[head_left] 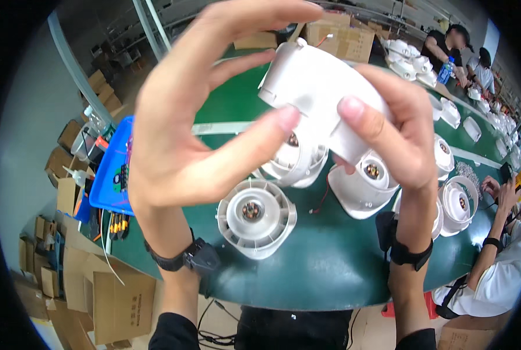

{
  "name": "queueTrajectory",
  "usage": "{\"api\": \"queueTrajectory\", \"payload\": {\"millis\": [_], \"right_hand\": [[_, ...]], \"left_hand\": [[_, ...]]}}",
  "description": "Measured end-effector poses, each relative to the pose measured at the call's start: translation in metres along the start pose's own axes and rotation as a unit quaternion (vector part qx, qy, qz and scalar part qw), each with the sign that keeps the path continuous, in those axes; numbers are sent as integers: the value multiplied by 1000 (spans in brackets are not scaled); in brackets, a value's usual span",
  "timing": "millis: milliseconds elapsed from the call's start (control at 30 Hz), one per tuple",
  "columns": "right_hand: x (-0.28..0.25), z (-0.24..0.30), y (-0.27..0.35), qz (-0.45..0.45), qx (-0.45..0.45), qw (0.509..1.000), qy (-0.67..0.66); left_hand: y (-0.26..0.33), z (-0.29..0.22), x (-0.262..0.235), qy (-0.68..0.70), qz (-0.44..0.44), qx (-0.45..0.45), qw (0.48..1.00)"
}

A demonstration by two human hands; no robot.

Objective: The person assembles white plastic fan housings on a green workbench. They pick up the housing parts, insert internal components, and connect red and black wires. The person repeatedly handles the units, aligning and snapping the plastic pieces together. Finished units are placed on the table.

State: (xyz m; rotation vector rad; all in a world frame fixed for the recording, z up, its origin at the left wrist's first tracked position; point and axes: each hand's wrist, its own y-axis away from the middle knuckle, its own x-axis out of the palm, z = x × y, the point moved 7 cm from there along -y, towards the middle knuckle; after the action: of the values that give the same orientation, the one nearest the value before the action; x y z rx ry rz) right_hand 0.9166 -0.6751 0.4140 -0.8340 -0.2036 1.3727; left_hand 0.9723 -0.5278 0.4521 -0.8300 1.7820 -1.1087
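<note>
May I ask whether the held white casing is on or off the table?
Off: the right hand holds the white casing up, above the green table.

a grey wall (24,151) and cardboard boxes (123,306) stand past the left edge of a green table (324,280); dim shelves (120,35) stand beyond its far edge.

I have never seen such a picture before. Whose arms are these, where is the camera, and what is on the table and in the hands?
No robot here: these are a person's bare hands. The one picture comes from a wide fisheye camera on that person's head, looking down, so straight edges bend. The right hand grips a white part; the left hand is spread beside it, its thumb close, though contact is unclear. On the green table stand round white units, with a blue tray and screwdrivers at the left.
</note>
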Motion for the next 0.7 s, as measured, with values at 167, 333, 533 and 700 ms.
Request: {"api": "queueTrajectory", "payload": {"millis": [167,333,533,700], "right_hand": [[-1,6,-6,-13,-139,984,110],[7,8,-3,-5,-196,974,114],[3,12,3,18,-89,990,105],[-5,24,1,-7,-213,973,91]], "left_hand": [[-7,-8,-19,-79,58,42,994],[4,-2,4,-164,54,62,983],[11,4,9,-132,-14,52,990],[13,4,19,-144,-31,24,989]]}}
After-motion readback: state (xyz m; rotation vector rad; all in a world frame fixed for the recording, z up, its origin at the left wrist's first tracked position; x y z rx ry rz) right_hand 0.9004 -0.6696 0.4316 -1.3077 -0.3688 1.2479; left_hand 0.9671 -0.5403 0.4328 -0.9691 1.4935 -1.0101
